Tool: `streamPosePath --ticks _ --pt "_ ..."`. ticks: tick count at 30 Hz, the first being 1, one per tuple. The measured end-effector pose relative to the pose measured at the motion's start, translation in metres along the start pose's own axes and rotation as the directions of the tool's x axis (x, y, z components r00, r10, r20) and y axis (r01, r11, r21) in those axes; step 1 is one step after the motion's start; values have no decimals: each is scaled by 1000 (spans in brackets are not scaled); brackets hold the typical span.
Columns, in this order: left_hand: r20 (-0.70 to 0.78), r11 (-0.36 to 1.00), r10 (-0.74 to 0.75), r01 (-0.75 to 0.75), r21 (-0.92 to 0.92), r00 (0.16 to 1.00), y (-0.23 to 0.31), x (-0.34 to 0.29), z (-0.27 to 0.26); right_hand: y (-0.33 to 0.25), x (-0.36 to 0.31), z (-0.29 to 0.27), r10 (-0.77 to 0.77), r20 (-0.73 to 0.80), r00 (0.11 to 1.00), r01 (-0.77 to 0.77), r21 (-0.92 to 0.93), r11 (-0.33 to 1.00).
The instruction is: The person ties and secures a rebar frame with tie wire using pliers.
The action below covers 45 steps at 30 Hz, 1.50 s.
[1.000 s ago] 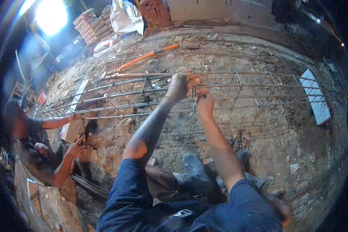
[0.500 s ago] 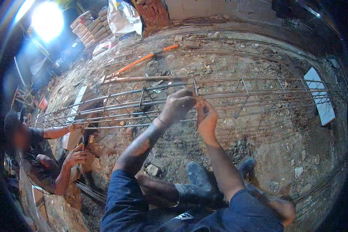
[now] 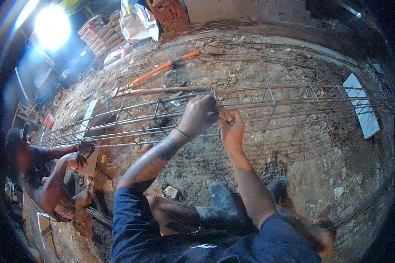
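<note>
Dirt [image 3: 311, 162] lies beneath hands [image 3: 199, 115] [image 3: 231, 132], rebar [image 3: 166, 115] and white-marked shirt [image 3: 171, 247].

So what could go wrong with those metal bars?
The left hand and right hand are close together at the metal cage, so a pinch or scratch is possible. Another person's hand is near the same cage, so a bump there could jolt it. A pale stone lies near one boot, so stumbling is possible.

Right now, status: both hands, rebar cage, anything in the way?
Left hand at rebar cage, right hand close beside, grips unclear. White slab under cage's right part. Co-worker near cage's left part; orange-handled tool beyond.
</note>
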<state>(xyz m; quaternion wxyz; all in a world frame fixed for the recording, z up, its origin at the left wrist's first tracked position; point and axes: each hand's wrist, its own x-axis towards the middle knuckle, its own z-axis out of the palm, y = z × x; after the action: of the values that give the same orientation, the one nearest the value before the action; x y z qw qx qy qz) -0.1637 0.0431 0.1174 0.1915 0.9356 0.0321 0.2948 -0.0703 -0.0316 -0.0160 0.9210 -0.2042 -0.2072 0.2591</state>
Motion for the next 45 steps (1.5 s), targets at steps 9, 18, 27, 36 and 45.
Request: streamPosePath --ticks 9,18,27,36,45 --pt "135 987 106 -121 107 985 -3 2 -14 -6 -17 26 -196 36 980 167 -689 706" --pt "152 975 193 -206 78 969 -31 0 -7 -18 -7 29 -117 134 984 177 -810 560" --pt "-109 961 272 -276 -29 956 -46 -13 3 -35 -2 57 236 -294 926 -362 -513 779" --pt "472 953 -209 70 296 856 -55 7 -3 -23 -2 55 -41 -266 963 -154 -670 726" --pt "410 899 422 -430 -79 808 -116 15 6 -2 -15 52 -233 -64 970 58 -873 484"
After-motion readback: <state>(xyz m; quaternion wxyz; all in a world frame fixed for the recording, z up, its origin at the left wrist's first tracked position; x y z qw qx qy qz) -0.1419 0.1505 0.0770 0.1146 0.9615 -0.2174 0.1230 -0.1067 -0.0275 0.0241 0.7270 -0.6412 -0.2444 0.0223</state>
